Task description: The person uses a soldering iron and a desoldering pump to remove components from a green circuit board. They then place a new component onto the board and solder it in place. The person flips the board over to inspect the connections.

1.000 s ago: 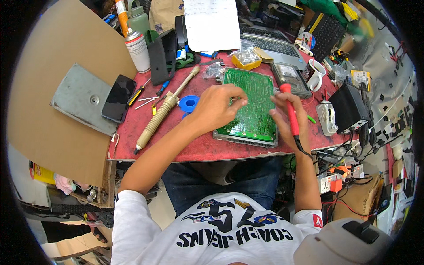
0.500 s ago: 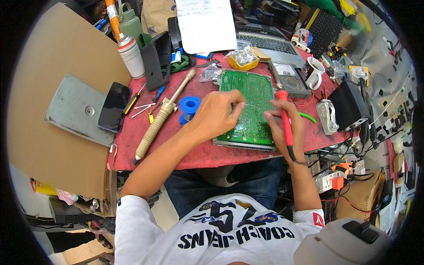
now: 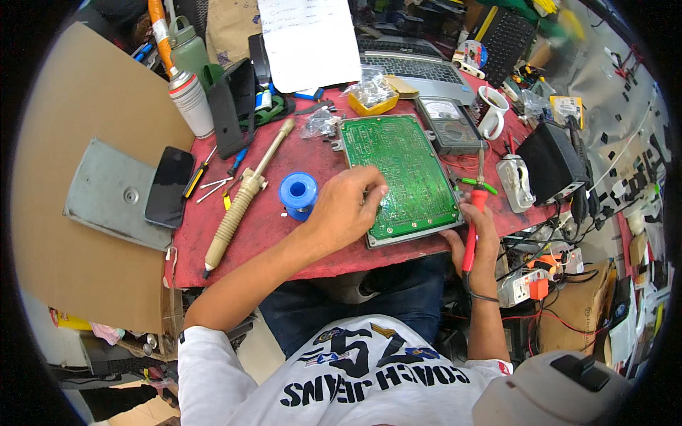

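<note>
Several fingertips of my left hand (image 3: 349, 202) bunch together, pinching what I cannot tell, over the rectangular green circuit board (image 3: 408, 170) on the red-topped bench (image 3: 273, 213), while my right hand (image 3: 487, 238) grips the slim red-handled soldering iron (image 3: 479, 201), best kept steady, its metal tip (image 3: 481, 170) off skin.

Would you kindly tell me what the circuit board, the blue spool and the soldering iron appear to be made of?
Circuit board: likely resin laminate, its green coating glossy, with bright reflections.
Blue spool: probably smooth moulded plastic, judging by its even colour and sheen.
Soldering iron: the red handle looks like smooth plastic, evenly coloured; the slim, greyish shaft suggests metal.
</note>
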Demonstrator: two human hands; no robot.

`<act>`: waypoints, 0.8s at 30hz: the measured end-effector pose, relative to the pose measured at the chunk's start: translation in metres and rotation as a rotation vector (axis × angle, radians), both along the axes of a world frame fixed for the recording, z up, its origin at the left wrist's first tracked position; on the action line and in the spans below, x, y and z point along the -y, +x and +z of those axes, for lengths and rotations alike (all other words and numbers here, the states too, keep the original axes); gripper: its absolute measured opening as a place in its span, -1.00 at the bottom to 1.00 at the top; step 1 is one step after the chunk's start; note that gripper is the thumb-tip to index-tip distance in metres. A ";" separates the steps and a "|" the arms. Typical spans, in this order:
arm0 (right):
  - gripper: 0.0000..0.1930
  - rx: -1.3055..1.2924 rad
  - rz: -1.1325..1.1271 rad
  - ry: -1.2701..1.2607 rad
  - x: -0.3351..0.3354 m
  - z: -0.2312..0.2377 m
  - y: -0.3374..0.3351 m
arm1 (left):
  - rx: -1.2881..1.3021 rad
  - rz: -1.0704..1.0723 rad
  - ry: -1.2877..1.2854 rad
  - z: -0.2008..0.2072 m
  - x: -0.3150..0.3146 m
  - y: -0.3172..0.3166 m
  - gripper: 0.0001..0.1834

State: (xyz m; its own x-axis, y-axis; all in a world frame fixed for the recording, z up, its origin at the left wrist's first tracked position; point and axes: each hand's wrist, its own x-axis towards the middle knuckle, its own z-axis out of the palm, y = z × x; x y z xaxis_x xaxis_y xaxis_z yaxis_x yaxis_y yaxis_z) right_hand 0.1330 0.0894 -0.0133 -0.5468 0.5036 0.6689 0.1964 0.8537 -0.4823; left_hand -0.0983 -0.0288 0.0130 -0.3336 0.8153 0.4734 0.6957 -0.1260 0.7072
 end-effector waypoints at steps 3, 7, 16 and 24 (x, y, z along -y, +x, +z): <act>-0.43 0.153 0.005 0.088 -0.002 0.028 0.011 | -0.089 -0.039 0.012 0.003 -0.013 0.005 -0.90; -0.49 -0.164 -0.005 -0.276 0.013 0.022 0.022 | -0.052 -0.049 -0.034 0.006 -0.020 -0.002 -0.87; -0.76 -0.125 -0.074 -0.265 0.027 0.019 0.016 | -0.077 -0.042 0.040 -0.009 -0.018 -0.007 -0.87; -0.77 -0.073 -0.084 -0.329 0.024 0.025 0.009 | -0.167 -0.067 0.056 -0.010 -0.018 -0.007 -0.90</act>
State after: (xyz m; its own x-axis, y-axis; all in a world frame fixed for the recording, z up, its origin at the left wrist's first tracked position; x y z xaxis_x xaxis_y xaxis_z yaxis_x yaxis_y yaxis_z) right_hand 0.1418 0.0650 0.0116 -0.4504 0.7403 0.4991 0.2143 0.6323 -0.7445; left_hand -0.1049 -0.0107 0.0025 -0.1924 0.8041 0.5625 0.7915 -0.2117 0.5733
